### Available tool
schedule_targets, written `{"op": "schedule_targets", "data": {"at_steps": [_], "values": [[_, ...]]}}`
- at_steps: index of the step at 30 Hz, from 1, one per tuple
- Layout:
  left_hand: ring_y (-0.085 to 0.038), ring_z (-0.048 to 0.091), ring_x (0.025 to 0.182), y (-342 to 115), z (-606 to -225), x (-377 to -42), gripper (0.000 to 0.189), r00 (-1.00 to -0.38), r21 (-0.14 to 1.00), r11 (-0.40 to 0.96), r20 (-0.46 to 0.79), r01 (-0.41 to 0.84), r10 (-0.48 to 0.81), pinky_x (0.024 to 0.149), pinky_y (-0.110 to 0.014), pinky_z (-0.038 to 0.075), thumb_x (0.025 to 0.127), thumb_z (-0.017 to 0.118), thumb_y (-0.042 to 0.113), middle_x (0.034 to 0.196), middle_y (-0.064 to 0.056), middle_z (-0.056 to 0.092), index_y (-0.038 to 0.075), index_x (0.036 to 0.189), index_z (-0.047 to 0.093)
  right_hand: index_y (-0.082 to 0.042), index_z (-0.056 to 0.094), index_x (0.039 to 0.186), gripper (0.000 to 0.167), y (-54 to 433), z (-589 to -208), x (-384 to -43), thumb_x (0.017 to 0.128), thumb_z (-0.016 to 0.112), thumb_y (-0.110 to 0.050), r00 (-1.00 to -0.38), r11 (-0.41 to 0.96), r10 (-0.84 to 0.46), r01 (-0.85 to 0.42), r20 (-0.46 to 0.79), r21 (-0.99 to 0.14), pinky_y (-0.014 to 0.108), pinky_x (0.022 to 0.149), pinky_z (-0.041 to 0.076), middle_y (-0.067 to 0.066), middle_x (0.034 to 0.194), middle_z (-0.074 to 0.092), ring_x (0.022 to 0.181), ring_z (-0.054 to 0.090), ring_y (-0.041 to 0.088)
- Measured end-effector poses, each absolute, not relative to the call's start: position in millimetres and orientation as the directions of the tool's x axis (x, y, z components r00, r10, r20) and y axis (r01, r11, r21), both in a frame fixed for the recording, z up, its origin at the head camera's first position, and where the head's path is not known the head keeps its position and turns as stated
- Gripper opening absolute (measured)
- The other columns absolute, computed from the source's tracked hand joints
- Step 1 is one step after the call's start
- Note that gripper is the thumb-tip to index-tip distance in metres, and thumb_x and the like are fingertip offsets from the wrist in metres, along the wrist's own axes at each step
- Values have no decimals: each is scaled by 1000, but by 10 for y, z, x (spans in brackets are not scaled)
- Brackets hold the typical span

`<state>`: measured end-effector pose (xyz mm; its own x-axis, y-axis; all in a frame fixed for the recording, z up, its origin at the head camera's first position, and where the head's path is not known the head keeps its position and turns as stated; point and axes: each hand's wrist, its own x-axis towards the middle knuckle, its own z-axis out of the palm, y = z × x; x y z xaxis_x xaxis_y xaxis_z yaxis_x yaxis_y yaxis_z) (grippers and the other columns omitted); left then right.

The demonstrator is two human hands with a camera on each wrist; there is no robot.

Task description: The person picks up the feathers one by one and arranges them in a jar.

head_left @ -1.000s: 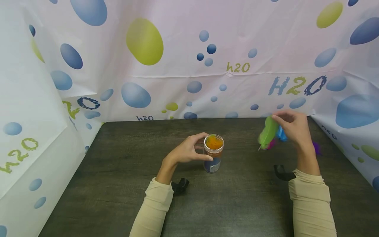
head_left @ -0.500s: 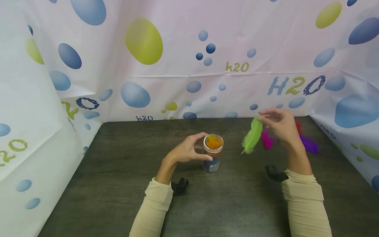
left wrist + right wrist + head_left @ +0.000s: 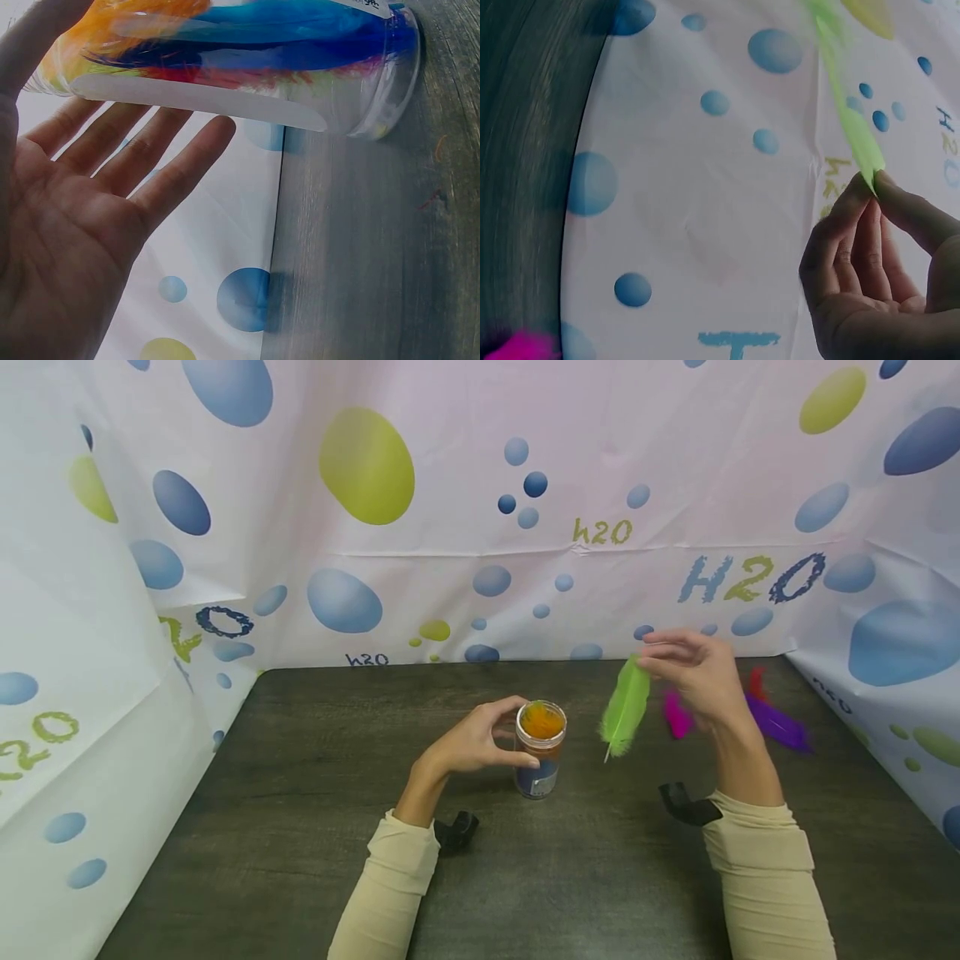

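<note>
A clear jar (image 3: 537, 777) stands upright on the dark table, its mouth uncovered and orange feathers (image 3: 542, 721) showing at the top. My left hand (image 3: 471, 740) holds it, thumb on the near side and fingers on the far side. Through the jar wall (image 3: 352, 105), blue, red and orange feathers are visible in the left wrist view. To the right of the jar, my right hand (image 3: 697, 681) pinches a green feather (image 3: 626, 706) by one end between thumb and forefinger. The feather's quill tip hangs downward, above the table and apart from the jar.
On the table (image 3: 300, 860) behind my right hand lie a pink feather (image 3: 678, 714), a purple feather (image 3: 780, 724) and a red feather (image 3: 757, 683). A white patterned sheet (image 3: 450, 485) rises along the table's back edge and both sides.
My right hand has carried the green feather left, toward the jar. The purple and red feathers behind it are more exposed; the blue one has gone out of sight. The left hand stays on the jar.
</note>
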<state>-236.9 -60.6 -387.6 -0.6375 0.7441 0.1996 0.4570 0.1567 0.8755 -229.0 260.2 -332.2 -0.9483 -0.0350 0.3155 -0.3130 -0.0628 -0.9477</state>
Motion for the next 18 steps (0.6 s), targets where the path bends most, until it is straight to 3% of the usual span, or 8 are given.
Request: {"op": "schedule_targets", "data": {"at_steps": [6, 18], "values": [[-26, 62, 126, -603, -3876, -2367, 61, -640, 876, 158, 199, 455, 742, 104, -34, 54, 87, 81, 0, 132, -16, 62, -1, 141, 52, -13, 77, 107, 28, 2499, -3239, -2233, 92, 72, 10, -965, -151, -62, -244, 256, -958, 24, 75, 62, 1, 91, 79, 81, 77, 11], [-26, 62, 125, -602, -3881, -2373, 62, -644, 877, 161, 197, 453, 739, 104, -33, 54, 87, 81, -1, 132, -16, 63, -2, 142, 51, -11, 76, 111, 32, 2367, -3072, -2131, 90, 74, 11, -974, -269, -27, -211, 226, -940, 29, 66, 63, 6, 88, 80, 75, 78, 15]]}}
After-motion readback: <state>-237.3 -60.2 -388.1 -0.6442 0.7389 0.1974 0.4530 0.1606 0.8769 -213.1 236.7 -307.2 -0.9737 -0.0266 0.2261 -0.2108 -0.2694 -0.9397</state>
